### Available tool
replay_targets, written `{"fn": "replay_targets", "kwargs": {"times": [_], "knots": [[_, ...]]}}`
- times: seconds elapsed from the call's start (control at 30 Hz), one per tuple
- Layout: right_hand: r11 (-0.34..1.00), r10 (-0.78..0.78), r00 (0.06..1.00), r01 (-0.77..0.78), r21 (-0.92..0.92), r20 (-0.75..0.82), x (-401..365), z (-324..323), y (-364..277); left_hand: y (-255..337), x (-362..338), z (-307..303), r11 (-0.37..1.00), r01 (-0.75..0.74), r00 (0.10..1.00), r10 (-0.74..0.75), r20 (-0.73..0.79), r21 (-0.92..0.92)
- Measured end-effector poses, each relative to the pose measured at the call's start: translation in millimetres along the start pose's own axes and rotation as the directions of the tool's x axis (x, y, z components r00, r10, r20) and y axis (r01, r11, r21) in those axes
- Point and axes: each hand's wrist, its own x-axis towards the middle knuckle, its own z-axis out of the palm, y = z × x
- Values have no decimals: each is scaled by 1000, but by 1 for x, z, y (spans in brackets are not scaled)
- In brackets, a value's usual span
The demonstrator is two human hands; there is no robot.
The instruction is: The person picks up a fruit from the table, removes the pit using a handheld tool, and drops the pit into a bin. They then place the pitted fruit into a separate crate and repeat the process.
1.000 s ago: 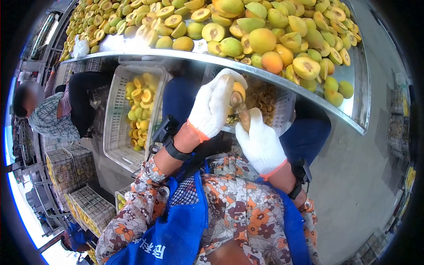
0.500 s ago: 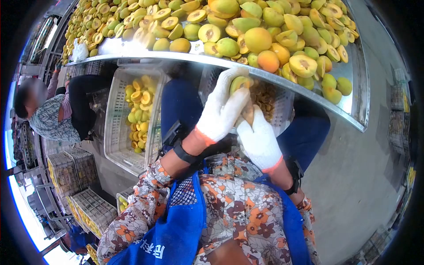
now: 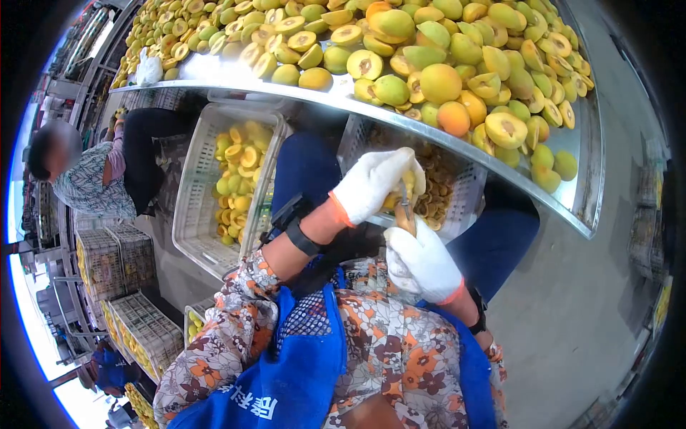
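Note:
My left hand (image 3: 376, 184), in a white glove, holds a yellow-green peach half (image 3: 392, 201) above a crate, its fingers partly covering the fruit. My right hand (image 3: 425, 263), also gloved, is closed around the wooden handle of a pitting knife (image 3: 406, 217). The knife's metal end points up and meets the fruit between the hands. Below and behind them, a grey crate (image 3: 468, 207) contains brown stones and scraps (image 3: 437, 196). Directly ahead, a metal-edged table (image 3: 314, 100) carries a heap of cut peaches (image 3: 436, 82).
Left of my knees stands a white crate (image 3: 187, 204) with peach halves (image 3: 239, 179) inside. Another person (image 3: 93, 168) sits at the table's far left. Stacked crates (image 3: 118, 261) of fruit stand at lower left. A white plastic bag (image 3: 148, 69) lies on the table.
My left hand has come down toward me, lowering the fruit from the table edge to over the crate. The knife's metal end now shows against the fruit. The view has shifted slightly.

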Motion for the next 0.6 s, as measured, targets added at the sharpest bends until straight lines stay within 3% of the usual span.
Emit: {"fn": "replay_targets", "kwargs": {"times": [0.07,0.13,0.23,0.3,0.33,0.4,0.43,0.47,0.6], "knots": [[999,13,999,-15,31,49,1,-5,0,-5,-3,12,971,-163,972,189,-142,174],[997,7,999,-10,80,40,2,0,3,-8,-1,13,976,-173,962,196,-190,135],[986,26,997,-37,161,67,1,-2,5,-10,-1,11,997,-83,994,83,-70,5],[980,39,993,-60,188,113,3,-3,3,-13,-4,18,967,-240,946,253,-203,87],[970,66,987,-97,222,145,4,-2,3,-13,-3,17,967,-239,946,252,-202,86],[958,87,982,-129,255,169,6,-4,2,-10,2,10,970,-207,965,224,-134,127],[931,77,960,-165,325,267,7,-9,0,-2,3,5,992,-98,995,99,4,-78],[897,60,929,-210,390,364,7,-12,0,-3,4,4,992,-97,995,98,5,-81],[929,54,938,-172,327,342,8,-7,0,8,5,-11,986,-165,983,166,74,-9]]}}
